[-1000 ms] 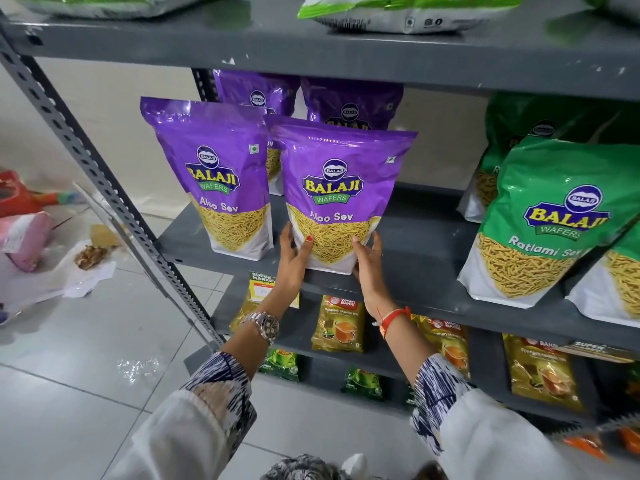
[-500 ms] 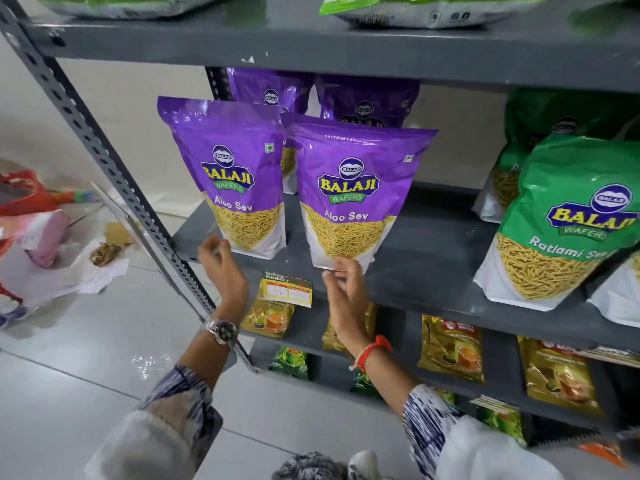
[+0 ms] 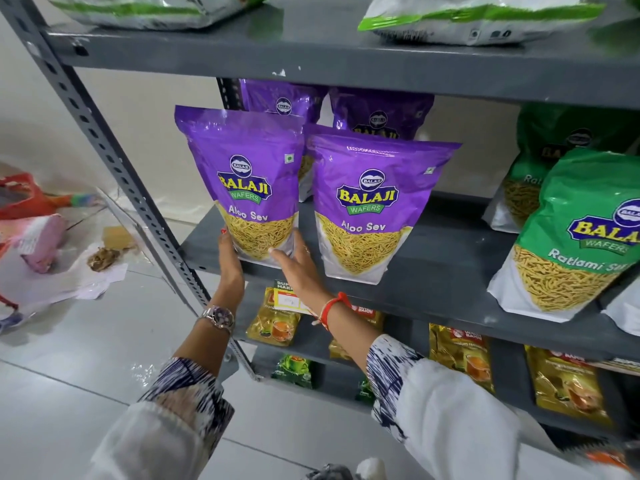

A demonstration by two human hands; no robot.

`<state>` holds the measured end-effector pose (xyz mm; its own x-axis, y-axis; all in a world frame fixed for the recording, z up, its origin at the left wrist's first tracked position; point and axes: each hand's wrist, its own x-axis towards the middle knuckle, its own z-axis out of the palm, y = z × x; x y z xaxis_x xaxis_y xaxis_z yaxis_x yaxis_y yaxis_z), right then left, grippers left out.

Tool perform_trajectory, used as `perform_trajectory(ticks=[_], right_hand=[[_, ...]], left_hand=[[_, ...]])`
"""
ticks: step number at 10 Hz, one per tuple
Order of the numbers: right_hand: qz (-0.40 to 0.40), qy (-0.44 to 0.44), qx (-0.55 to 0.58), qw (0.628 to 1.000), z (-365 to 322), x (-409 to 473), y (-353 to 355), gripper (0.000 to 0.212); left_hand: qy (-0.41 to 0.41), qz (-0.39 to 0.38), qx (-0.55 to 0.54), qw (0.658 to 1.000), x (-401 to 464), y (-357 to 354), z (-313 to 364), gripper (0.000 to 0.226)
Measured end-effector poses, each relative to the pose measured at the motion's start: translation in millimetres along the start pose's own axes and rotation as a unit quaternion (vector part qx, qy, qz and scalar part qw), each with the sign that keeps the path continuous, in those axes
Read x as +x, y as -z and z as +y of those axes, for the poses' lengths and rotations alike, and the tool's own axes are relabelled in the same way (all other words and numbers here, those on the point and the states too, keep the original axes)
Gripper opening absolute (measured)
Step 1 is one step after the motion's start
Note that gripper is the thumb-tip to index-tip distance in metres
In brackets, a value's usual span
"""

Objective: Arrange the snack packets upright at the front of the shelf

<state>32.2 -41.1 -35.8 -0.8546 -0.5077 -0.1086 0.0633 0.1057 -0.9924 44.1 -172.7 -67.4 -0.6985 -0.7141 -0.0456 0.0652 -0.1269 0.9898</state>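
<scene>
Two purple Aloo Sev packets stand upright at the front of the grey shelf [image 3: 433, 268]. My left hand [image 3: 229, 263] presses the lower left corner of the left purple packet [image 3: 244, 181], and my right hand [image 3: 298, 263] presses its lower right corner, so both hands grip its base. The right purple packet [image 3: 372, 206] stands free beside it, a little lower and nearer. Two more purple packets [image 3: 381, 114] stand behind them. A green Ratlami Sev packet [image 3: 581, 233] leans at the right front, with another green packet [image 3: 547, 150] behind it.
A perforated grey upright post [image 3: 114, 157] runs down the shelf's left side. White-and-green packets [image 3: 478, 19] lie flat on the shelf above. Gold tea packets [image 3: 460, 358] fill the lower shelf. Bags and paper scraps [image 3: 38, 237] lie on the tiled floor at left.
Both hands let go of the right purple packet, moved left and took hold of the left purple packet's base. The camera moved closer.
</scene>
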Motion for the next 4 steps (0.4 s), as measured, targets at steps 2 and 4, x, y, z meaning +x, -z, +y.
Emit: perform_trajectory(ticks=[2, 4], right_hand=[[0.004, 0.004, 0.026, 1.000, -2, 3, -5, 0.069], [0.005, 0.000, 0.029, 1.000, 3, -7, 6, 0.078]], left_hand=[[-0.029, -0.018, 0.005, 0.999, -3, 2, 2, 0.040], [-0.018, 0.008, 0.027, 0.999, -5, 4, -1, 0.050]])
